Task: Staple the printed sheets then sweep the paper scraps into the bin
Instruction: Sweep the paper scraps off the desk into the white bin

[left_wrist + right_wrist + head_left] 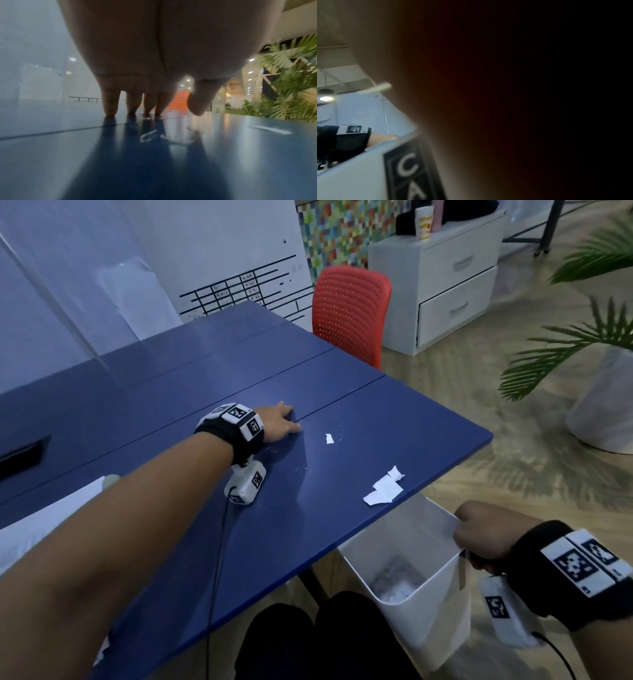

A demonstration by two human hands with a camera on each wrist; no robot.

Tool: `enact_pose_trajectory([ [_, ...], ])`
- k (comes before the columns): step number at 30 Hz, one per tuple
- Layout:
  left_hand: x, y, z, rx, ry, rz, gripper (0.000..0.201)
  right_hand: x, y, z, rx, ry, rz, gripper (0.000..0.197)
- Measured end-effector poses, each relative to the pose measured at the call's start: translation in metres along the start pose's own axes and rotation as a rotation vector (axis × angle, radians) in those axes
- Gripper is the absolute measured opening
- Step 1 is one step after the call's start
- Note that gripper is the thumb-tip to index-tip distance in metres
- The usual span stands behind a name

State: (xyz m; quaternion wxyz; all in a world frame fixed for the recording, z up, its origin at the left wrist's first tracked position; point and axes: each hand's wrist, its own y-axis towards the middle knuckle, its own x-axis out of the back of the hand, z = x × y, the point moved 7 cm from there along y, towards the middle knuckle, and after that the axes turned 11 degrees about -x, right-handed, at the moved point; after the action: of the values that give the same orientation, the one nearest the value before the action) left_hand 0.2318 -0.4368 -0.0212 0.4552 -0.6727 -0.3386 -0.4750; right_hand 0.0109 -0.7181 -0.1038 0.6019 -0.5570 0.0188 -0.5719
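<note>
White paper scraps lie on the blue table [178, 392]: one small scrap [329, 438] near the middle and a cluster of larger scraps [384, 489] by the near edge. My left hand [279, 422] rests on the table left of the small scrap, with straight fingers [109, 105] touching the surface and a thin curl of debris [148, 135] behind them. My right hand [479, 537] grips the rim of the white bin [421, 607], held below the table edge under the cluster. Paper bits lie inside the bin. In the right wrist view the bin wall [359, 175] shows; the hand fills the rest.
A red chair [349, 309] stands at the table's far side, with a white drawer cabinet [445, 285] behind it. A potted palm [599, 392] stands on the floor to the right. White sheets [41, 515] lie on the table at the left, under my forearm.
</note>
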Motion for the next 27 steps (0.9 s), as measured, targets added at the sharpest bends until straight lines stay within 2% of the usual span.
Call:
enact_pose_trajectory([
  [3, -0.007, -0.015, -0.011, -0.004, 0.056, 0.021, 0.047, 0.000, 0.000, 0.000, -0.006, 0.016, 0.000, 0.016],
  [9, -0.049, -0.083, -0.053, -0.115, 0.031, 0.110, 0.071, -0.004, -0.001, 0.006, 0.003, -0.001, 0.003, 0.022],
  [15, -0.095, -0.145, -0.124, -0.315, 0.022, 0.177, 0.076, -0.002, -0.005, 0.007, 0.020, 0.008, -0.006, 0.021],
  [18, -0.106, -0.165, -0.156, -0.434, 0.064, 0.127, 0.076, -0.001, -0.007, 0.008, 0.030, 0.004, -0.007, 0.018],
  [22, -0.107, -0.181, -0.177, -0.623, -0.097, 0.141, 0.074, -0.002, -0.007, 0.007, 0.034, -0.006, 0.002, 0.019],
  [25, -0.078, -0.172, -0.163, -0.580, -0.196, 0.022, 0.071, -0.002, -0.007, 0.006, 0.028, -0.006, -0.008, 0.019],
  [27, -0.049, -0.152, -0.132, -0.427, -0.169, -0.101, 0.071, -0.002, -0.007, 0.007, 0.028, -0.008, -0.012, 0.018],
])
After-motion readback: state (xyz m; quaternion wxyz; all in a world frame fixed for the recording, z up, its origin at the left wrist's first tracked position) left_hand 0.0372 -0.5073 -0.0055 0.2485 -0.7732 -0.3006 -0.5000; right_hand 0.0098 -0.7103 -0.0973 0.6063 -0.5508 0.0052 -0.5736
